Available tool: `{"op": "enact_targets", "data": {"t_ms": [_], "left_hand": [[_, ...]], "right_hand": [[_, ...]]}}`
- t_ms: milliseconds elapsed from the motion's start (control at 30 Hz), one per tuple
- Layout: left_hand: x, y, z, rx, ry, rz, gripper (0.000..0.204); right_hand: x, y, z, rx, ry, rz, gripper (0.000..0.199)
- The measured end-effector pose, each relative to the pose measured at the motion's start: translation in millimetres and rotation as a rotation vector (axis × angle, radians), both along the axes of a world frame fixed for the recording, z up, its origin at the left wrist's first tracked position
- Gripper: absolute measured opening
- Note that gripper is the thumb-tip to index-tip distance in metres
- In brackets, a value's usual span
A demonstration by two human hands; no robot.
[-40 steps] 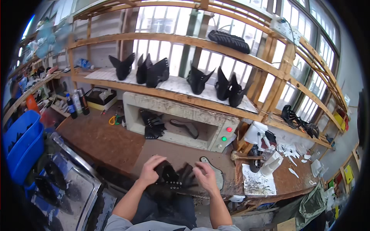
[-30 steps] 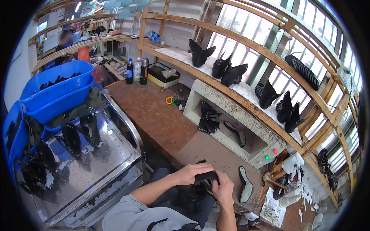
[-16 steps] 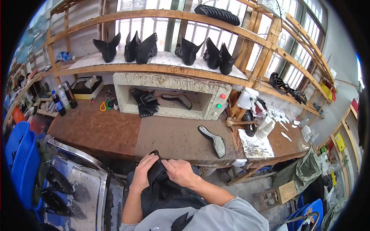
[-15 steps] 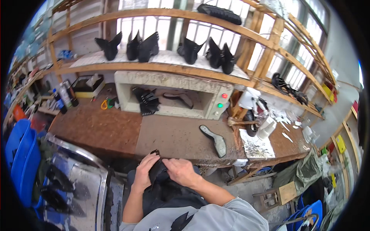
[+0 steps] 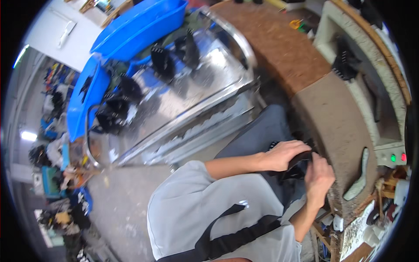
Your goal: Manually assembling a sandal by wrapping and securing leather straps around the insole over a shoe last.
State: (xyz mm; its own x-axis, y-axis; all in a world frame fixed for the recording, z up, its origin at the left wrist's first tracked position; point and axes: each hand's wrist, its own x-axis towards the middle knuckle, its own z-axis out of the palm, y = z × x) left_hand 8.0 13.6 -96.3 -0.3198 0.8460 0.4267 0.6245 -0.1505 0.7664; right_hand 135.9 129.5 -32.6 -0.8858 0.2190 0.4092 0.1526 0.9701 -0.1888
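Observation:
Both hands hold a black shoe upper (image 5: 300,158) low over my lap, beside the bench edge. My left hand (image 5: 281,156) is closed on one side of it, fingers bent over its edge. My right hand (image 5: 320,174) pinches the opposite side, with the thumb and fingertips close to the left hand. Part of the upper is hidden behind the fingers and blends with my dark trousers (image 5: 257,131). A row of small pale dots shows beside the left wrist.
A metal tray cart (image 5: 205,102) carries several black uppers (image 5: 163,64), with blue bins (image 5: 137,30) beyond it. Along the right runs the brown workbench (image 5: 290,43), bearing a box-shaped machine (image 5: 388,131) with lit buttons and an insole-shaped piece (image 5: 358,181).
My view has swung left and tilted, bringing the cart and bins to the centre and the bench to the right. Both hands still hold the shoe upper.

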Motion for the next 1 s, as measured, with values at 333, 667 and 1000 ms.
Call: {"op": "enact_targets", "data": {"t_ms": [333,667,1000], "left_hand": [[4.0,10.7,6.9,0.057,0.063,-0.177,0.045],[41.5,-4.2,-24.0,-0.132,-0.369,0.103,0.037],[55.4,34.6,-38.9,-0.357,-0.226,-0.085,0.042]], "right_hand": [[16.6,20.0,1.5,-0.087,0.063,0.161,0.033],[9.3,15.9,-45.9,-0.26,0.11,0.132,0.008],[64.8,114.1,-111.6,-0.629,0.561,-0.459,0.022]]}}
